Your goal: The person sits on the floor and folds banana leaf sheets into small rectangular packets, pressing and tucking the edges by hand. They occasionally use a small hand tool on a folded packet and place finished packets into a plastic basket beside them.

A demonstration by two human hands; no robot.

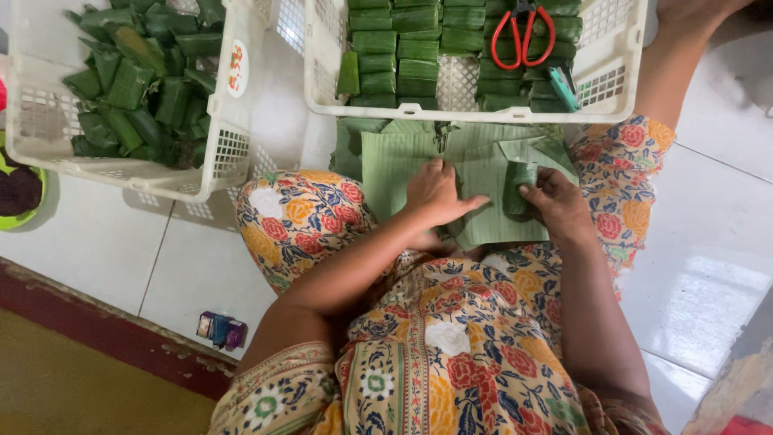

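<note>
A stack of flat green banana leaf sheets (394,165) lies across my lap, between my knees in flowered cloth. My left hand (439,193) presses down on the top sheet, fingers spread. My right hand (555,201) grips a small rolled leaf parcel (519,185) standing on the sheet's right part.
A white plastic basket (475,109) in front holds neat rows of folded leaf parcels, red-handled scissors (525,36) and a teal stapler (564,87). A second white basket (217,145) at the left holds loosely piled parcels. A small purple box (221,330) lies on the tiled floor.
</note>
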